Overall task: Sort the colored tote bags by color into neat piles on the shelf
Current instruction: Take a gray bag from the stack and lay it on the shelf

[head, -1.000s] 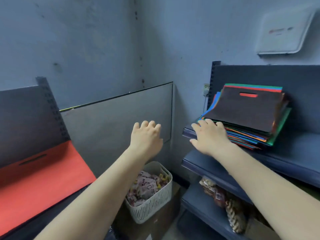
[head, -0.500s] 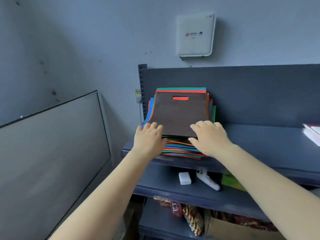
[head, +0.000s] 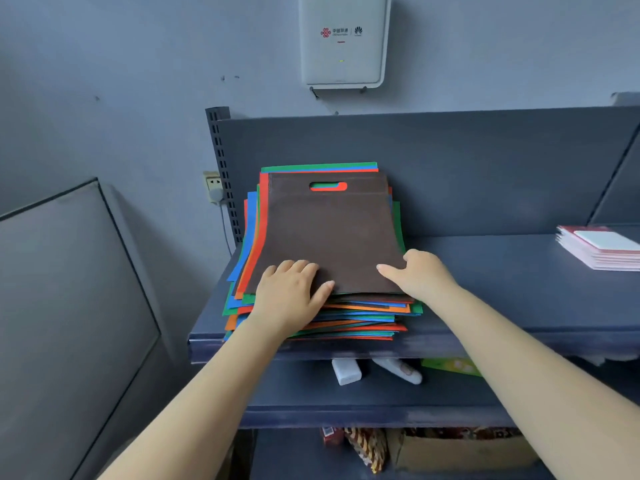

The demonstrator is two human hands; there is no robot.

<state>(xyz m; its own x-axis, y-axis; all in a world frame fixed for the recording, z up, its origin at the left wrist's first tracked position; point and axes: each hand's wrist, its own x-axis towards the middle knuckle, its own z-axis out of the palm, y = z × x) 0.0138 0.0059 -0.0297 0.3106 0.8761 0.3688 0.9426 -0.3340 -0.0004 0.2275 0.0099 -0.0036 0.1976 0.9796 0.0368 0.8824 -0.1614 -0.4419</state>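
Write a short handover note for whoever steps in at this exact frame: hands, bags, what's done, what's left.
Left hand: lies flat on the near left corner of the brown tote bag, fingers straight.
Right hand: at the bag's near right corner, thumb on top; whether the fingers are curled under the edge cannot be told.
Bags: the mixed stack of green, blue, orange and red bags sits on the top shelf, brown bag on top.
Done: no colour piles in view.
Left: lift off the brown bag, then sort the stack.

I see two bare forearms, no sleeves in view. My left hand (head: 289, 292) and right hand (head: 420, 277) are bare too: no gloves, rings or watch.
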